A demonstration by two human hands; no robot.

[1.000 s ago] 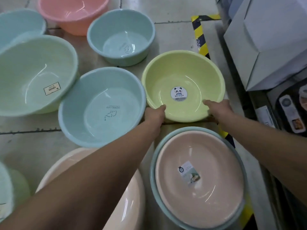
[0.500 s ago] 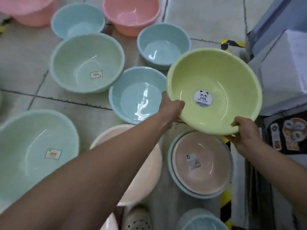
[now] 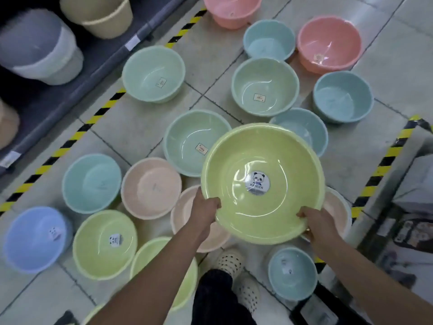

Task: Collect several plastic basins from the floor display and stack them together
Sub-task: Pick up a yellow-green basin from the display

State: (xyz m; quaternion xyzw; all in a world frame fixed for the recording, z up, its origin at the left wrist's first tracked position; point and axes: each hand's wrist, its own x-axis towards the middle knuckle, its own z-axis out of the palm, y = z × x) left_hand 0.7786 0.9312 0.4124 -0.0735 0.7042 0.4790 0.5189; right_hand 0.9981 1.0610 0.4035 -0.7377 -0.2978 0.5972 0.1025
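Note:
I hold a yellow-green basin with a panda sticker up in the air over the floor display. My left hand grips its near-left rim and my right hand grips its near-right rim. Beneath it lie a pale pink basin on the left and another pink one on the right, both partly hidden. Around them on the tiled floor stand a peach basin, a pale green basin, a light blue basin and a second yellow-green basin.
More basins spread across the floor: pink ones at the back, a blue one at the left, a small teal one by my feet. A dark shelf with buckets runs along the left. Boxes stand at the right.
Both hands have lifted the yellow-green basin off the floor and carried it higher and nearer. The view has risen and swung, showing much more of the display.

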